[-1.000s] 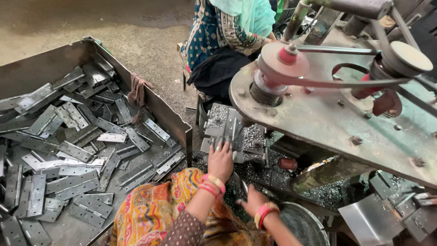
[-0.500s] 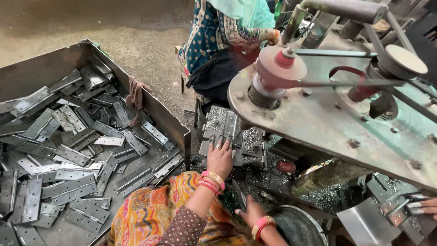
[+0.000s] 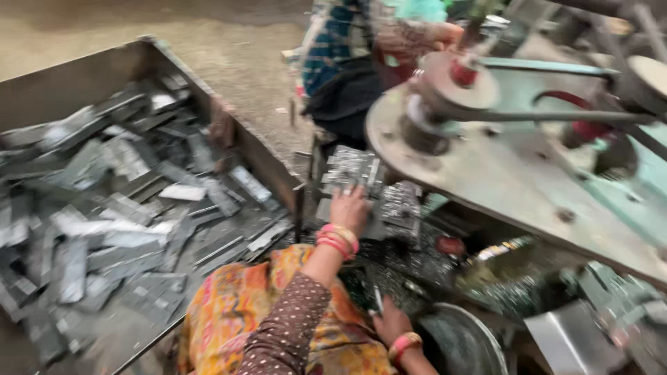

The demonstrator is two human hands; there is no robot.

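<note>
Left hand (image 3: 349, 206) on stacked hinges (image 3: 354, 170) — right hand (image 3: 390, 321) low.

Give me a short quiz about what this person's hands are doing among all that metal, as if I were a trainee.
1. True or false: the left hand rests on the stack of small grey metal plates.
2. What fills the big rusty sheet-metal bin?
A. sand B. flat grey metal hinge plates C. bottles
3. Which hand is nearest the round dark metal pan?

Key: 1 true; 2 B; 3 the right hand.
</note>
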